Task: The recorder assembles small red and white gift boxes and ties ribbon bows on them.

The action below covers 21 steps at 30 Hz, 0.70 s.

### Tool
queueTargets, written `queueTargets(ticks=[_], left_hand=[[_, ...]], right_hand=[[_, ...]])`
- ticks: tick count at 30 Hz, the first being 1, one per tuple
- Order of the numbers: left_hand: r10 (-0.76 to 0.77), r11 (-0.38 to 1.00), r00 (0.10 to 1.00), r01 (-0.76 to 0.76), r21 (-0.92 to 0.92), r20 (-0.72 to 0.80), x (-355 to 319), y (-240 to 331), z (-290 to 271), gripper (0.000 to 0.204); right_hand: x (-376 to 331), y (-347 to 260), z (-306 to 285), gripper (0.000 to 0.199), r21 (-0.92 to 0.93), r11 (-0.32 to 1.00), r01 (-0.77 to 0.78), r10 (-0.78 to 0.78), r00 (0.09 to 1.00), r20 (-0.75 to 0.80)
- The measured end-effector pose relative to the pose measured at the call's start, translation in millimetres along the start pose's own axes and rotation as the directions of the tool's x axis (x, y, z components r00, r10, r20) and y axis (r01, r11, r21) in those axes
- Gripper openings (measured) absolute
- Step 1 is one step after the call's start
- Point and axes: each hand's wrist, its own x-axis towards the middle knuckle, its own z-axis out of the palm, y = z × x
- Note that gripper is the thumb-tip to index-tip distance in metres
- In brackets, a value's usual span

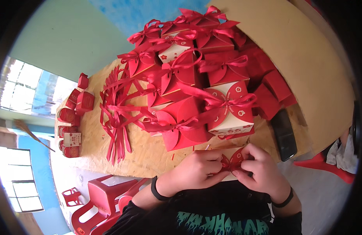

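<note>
A red-and-cream gift box (236, 156) with petal-shaped top flaps sits right in front of my body at the table's near edge. My left hand (199, 168) grips its top from the left, thumb and fingers closed on the red part at the middle. From the other side my right hand (263, 172) has curled fingers and a thumb pressed at the same spot. The fingertips of both hands nearly meet there. Whether a ribbon is between them is too small to tell. Just beyond, a finished-looking cream-and-red box (230, 113) carries a tied ribbon bow.
Red gift boxes with bows (181, 78) are stacked across the wooden table (141, 152). Loose red ribbons (117, 117) lie left of them, with small red boxes (85, 102) at the far left. A black phone (283, 135) lies right; a red plastic chair (104, 192) stands lower left.
</note>
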Motion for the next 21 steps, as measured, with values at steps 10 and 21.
queueTargets(ticks=[10,21], left_hand=[[0.071,0.989,0.99,-0.053,-0.139,0.123,-1,-10,-11,0.027],[0.053,0.945,0.996,-0.025,0.327,-0.076,-19,3,11,0.025]], right_hand=[[8,11,-7,0.022,0.181,0.983,0.026,-0.049,0.991,0.127],[-3,5,-3,0.019,0.072,0.997,-0.012,0.006,0.997,0.076]])
